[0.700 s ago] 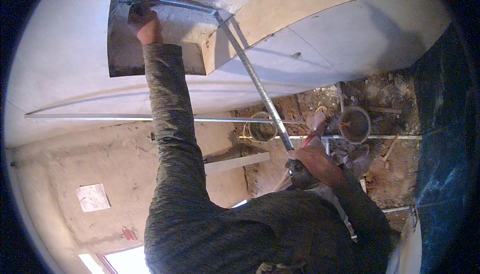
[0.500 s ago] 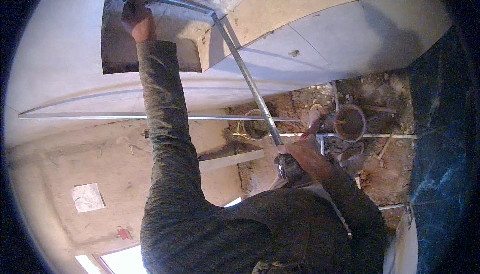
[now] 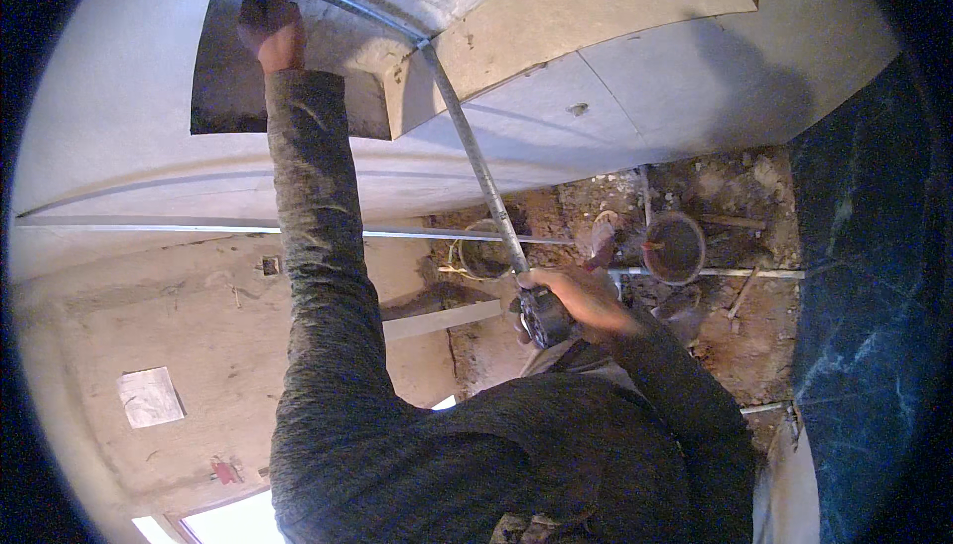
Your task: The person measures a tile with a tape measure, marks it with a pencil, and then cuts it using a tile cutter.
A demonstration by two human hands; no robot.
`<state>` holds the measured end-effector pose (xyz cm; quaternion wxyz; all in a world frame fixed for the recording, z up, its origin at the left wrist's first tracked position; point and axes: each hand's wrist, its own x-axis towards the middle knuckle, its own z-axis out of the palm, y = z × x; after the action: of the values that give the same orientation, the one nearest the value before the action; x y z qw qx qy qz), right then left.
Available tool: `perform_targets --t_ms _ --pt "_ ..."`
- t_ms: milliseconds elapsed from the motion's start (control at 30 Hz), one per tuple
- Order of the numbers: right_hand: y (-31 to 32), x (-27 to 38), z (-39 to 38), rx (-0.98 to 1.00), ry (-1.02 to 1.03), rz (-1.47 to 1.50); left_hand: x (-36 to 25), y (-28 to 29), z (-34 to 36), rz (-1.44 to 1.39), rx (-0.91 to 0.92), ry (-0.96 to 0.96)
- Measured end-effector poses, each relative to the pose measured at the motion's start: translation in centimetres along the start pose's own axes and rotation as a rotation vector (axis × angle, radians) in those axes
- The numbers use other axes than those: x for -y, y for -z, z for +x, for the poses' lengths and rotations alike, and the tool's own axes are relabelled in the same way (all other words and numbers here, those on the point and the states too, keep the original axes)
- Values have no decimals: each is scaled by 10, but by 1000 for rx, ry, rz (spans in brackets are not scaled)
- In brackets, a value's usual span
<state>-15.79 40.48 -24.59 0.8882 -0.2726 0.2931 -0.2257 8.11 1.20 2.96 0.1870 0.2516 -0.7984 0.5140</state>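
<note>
My right hand [image 3: 586, 306] is closed round a dark tape measure [image 3: 546, 318] in front of my chest. Its metal blade [image 3: 472, 147] runs up and away to the edge of a recess [image 3: 347, 112] in the pale surface. There it meets a shiny metal strip [image 3: 362, 8] that goes on to the left; I cannot tell whether this is the same blade, bent. My left arm stretches far up into the recess. The left hand [image 3: 273, 38] is closed on something dark by the strip's far end, too shadowed to name.
A long thin metal bar [image 3: 179, 225] crosses behind my left forearm. Two buckets, one grey [image 3: 703, 246] and one partly hidden by the blade [image 3: 486, 271], stand on rough ground near my feet. A dark marbled panel [image 3: 864, 296] rises at the right. A paper sheet [image 3: 149, 397] lies at the left.
My right hand and the tape measure have shifted left, and the case shows more of its side. My left hand sits slightly higher in the picture. The whole view has shifted a little.
</note>
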Motion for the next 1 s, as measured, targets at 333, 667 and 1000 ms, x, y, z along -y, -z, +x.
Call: perform_targets --t_ms 333,667,1000 --pt "-4 3 8 -21 60 14 -3 -19 -9 -365 -17 455" --pt "-11 19 -3 25 6 186 -2 -19 -14 -173 -66 263" --pt "-16 25 -10 -33 39 34 -17 -9 -14 -337 -62 493"
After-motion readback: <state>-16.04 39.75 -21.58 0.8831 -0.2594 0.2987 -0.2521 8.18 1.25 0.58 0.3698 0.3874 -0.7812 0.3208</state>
